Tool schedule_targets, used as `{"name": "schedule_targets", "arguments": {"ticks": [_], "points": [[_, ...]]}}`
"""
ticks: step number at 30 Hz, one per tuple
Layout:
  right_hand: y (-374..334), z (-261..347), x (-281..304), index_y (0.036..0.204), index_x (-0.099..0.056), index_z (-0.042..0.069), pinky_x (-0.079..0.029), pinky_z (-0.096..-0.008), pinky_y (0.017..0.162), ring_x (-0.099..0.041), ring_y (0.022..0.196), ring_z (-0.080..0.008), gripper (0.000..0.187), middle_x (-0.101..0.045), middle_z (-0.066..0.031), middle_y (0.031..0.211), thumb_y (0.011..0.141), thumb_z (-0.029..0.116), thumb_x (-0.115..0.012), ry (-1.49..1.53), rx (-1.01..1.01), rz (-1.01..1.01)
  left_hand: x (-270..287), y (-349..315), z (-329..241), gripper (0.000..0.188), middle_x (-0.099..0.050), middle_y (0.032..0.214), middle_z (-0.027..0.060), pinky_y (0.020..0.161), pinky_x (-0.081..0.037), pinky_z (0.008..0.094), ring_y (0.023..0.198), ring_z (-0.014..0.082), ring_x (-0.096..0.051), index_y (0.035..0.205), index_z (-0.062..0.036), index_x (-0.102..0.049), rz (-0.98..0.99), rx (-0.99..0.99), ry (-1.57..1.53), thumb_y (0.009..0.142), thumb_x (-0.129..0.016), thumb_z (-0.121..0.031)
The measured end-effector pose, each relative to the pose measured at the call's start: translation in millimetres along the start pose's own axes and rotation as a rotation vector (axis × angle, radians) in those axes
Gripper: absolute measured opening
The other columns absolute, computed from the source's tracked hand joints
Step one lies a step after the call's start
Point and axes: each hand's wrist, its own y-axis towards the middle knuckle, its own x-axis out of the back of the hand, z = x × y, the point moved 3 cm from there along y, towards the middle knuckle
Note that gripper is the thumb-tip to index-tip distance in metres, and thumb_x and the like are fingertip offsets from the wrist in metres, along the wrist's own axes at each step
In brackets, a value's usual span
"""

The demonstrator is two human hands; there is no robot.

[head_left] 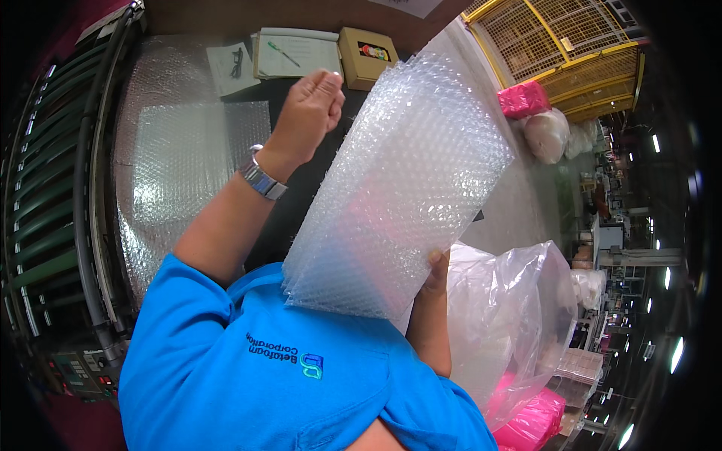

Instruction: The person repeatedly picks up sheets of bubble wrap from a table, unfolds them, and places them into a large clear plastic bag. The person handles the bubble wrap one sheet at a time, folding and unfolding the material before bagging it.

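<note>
beyond the table [282, 225] stands yellow caging [594, 83], left hand [314, 105] fisted, right hand [436, 273] gripping bubblewrap [406, 165].

Soft, fairly bright light covers the surface [301, 194]; glare whitens the bubble wrap [143, 255] along its left edge and speckles the held sheets [406, 180]. Tube lamps [677, 355] glow against dimness; fisheye distortion bows the green rollers [53, 264].

A dark table [303, 184] carries bubble wrap [188, 154] spread flat over its left side; along its far side lie a white paper sheet [220, 77] bearing dark glasses [237, 64], a notebook [322, 56] with a green pen [283, 53] across its page, and a brown cardboard box [364, 70] just beside it; the grey floor [526, 203] bears a pink bundle [524, 99] near a pale plastic-wrapped one.
</note>
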Motion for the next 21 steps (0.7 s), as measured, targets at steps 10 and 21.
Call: {"name": "schedule_targets", "arguments": {"ticks": [10,21], "points": [[3.1,4.1,-7.3,0.133,-0.021,0.001,-0.036,-0.0385,0.095,-0.041,0.115,-0.0272,0.094,-0.038,-0.0133,0.125,0.061,0.035,-0.072,0.000,0.008,0.032,13.4,-13.6,2.5,0.028,-0.060,0.090,0.0031,0.068,-0.045,0.0206,0.073,0.0061,-0.053,0.111,-0.0047,-0.055,0.222,-0.256,0.649,0.087,-0.055,-0.018],[3.4,6.8,-12.7,0.125,-0.035,0.001,-0.046,-0.0387,0.084,-0.052,0.102,-0.0274,0.080,-0.048,-0.0146,0.116,0.063,0.036,-0.071,-0.002,0.079,0.004,9.4,-14.8,6.7,0.016,-0.054,0.068,-0.0027,0.057,-0.040,0.0178,0.061,0.0039,-0.049,0.085,-0.0041,-0.057,0.180,-0.099,0.672,0.088,-0.052,-0.019]]}}
